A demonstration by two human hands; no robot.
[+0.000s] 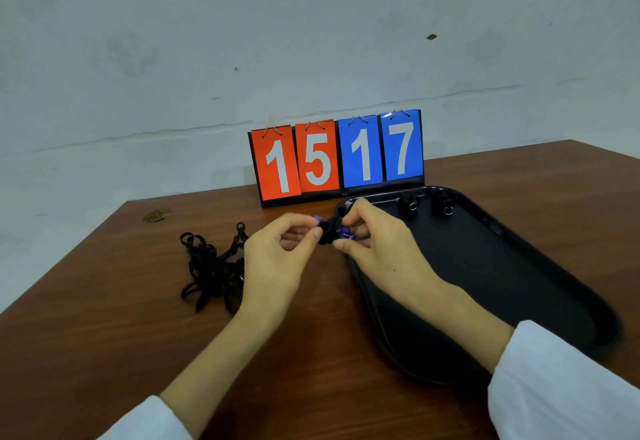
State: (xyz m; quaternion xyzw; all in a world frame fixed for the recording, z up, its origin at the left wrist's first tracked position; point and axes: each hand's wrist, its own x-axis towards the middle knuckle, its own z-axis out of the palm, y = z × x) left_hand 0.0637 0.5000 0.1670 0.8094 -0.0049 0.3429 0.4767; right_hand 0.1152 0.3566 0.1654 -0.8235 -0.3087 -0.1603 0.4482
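White sleeves [561,380] at the bottom edge; both hands are raised over mid-table [104,335]. Left hand [277,252] pinches one end of a small black strap bundle [330,230]; right hand [374,238] pinches the other end, fingers curled close round it; a purple bit shows at the bundle, can't tell what it is. Bundle is held just beside the left rim of the black tray [519,283]. 2 rolled straps [410,203] with metal rings sit at the tray's far end; loose strap pile [214,266] lies left of the left hand. My read: mid-roll on strap 3; the next move needs the coil held tight while it's carried into the tray beside the other 2. Scoreboard [336,155] reads 15 17.
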